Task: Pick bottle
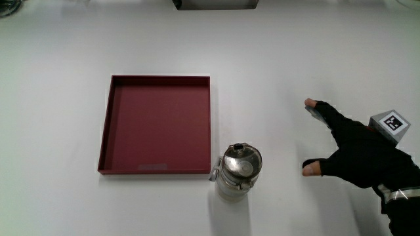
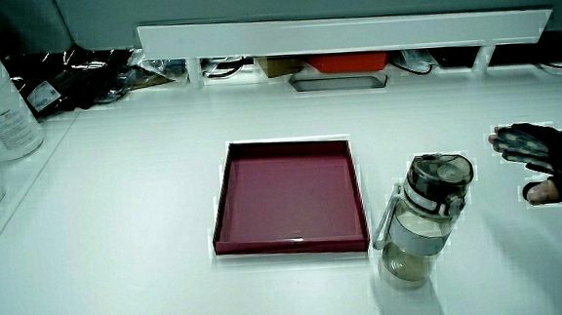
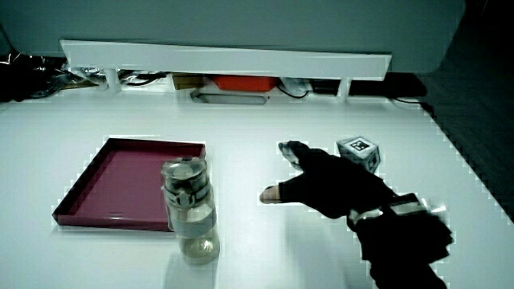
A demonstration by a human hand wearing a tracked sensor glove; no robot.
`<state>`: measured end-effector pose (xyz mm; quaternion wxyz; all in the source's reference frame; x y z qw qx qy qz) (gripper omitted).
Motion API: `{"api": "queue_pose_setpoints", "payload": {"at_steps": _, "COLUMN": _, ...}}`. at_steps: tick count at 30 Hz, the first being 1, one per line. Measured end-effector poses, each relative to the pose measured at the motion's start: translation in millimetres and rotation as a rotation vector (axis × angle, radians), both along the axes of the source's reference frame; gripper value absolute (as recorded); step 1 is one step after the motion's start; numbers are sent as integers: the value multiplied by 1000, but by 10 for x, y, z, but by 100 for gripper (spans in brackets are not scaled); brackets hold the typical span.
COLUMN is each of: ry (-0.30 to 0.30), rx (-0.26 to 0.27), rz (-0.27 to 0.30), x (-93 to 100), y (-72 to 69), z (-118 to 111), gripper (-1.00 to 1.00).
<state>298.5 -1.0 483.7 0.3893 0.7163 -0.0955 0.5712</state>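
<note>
Bottle: clear plastic bottle with a grey metal-look lid and clasp [image 1: 239, 172], standing upright on the white counter [image 1: 295, 65], apart from the hand, its base just beside the near corner of the tray.
Hand: black-gloved hand [image 1: 357, 154] with a small patterned cube [image 1: 391, 125] on its back, low over bare counter beside the bottle; fingers spread and thumb out, holding nothing.
Tray: shallow dark red square tray [image 1: 105, 131], lying past the bottle from the hand.
Risk, tipping: the bottle looks tall and narrow, so a sideways reach that strikes it high could knock it over toward the tray.
Risk, slip: the smooth clear wall may slide in the glove if the grip is loose or taken at the clasp.
Risk, tray: dragging instead of lifting could catch the tray's rim.
Writing: none readable on bottle or tray; the cube shows only a black-and-white pattern.
</note>
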Motion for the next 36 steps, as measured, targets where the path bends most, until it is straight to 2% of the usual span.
{"api": "queue_pose_setpoints", "payload": {"at_steps": 4, "ry": 3, "rx": 9, "rz": -11, "x": -8, "y": 9, "z": 20, "gripper": 0}}
{"api": "queue_pose_setpoints", "payload": {"at_steps": 11, "ry": -16, "rx": -9, "rz": -24, "x": -46, "y": 71, "z": 78, "gripper": 0}}
{"api": "queue_pose_setpoints", "payload": {"at_steps": 14, "ry": -38, "rx": -58, "rz": -36, "x": -153, "y": 132, "z": 99, "gripper": 0}}
{"api": "queue_pose_setpoints", "payload": {"at_steps": 15, "ry": -31, "rx": -48, "rz": -48, "x": -175, "y": 147, "z": 140, "gripper": 0}}
{"api": "queue_pose_setpoints", "payload": {"at_steps": 17, "ry": -44, "rx": -70, "rz": -70, "x": -256, "y": 185, "z": 178, "gripper": 0}}
{"api": "queue_pose_setpoints", "payload": {"at_steps": 18, "ry": -30, "rx": -79, "rz": -83, "x": -309, "y": 203, "z": 164, "gripper": 0}}
{"api": "queue_pose_setpoints", "payload": {"at_steps": 19, "ry": -29, "rx": -66, "rz": -92, "x": -331, "y": 217, "z": 213, "gripper": 0}}
{"api": "queue_pose_setpoints", "payload": {"at_steps": 21, "ry": -27, "rx": -108, "rz": -109, "x": -421, "y": 252, "z": 223, "gripper": 0}}
{"api": "queue_pose_setpoints", "payload": {"at_steps": 22, "ry": -33, "rx": -97, "rz": -119, "x": -455, "y": 267, "z": 256, "gripper": 0}}
{"api": "queue_pose_setpoints", "payload": {"at_steps": 23, "ry": -31, "rx": -117, "rz": -125, "x": -510, "y": 284, "z": 238, "gripper": 0}}
{"api": "queue_pose_setpoints", "payload": {"at_steps": 28, "ry": -39, "rx": -139, "rz": -169, "x": -707, "y": 359, "z": 301, "gripper": 0}}
{"api": "queue_pose_setpoints", "payload": {"at_steps": 30, "ry": -57, "rx": -125, "rz": -179, "x": -765, "y": 382, "z": 355, "gripper": 0}}
{"api": "queue_pose_setpoints", "payload": {"at_steps": 34, "ry": -75, "rx": -157, "rz": -186, "x": -888, "y": 429, "z": 389, "gripper": 0}}
{"api": "queue_pose_setpoints", "payload": {"at_steps": 36, "ry": -76, "rx": -155, "rz": -200, "x": -927, "y": 450, "z": 444, "gripper": 0}}
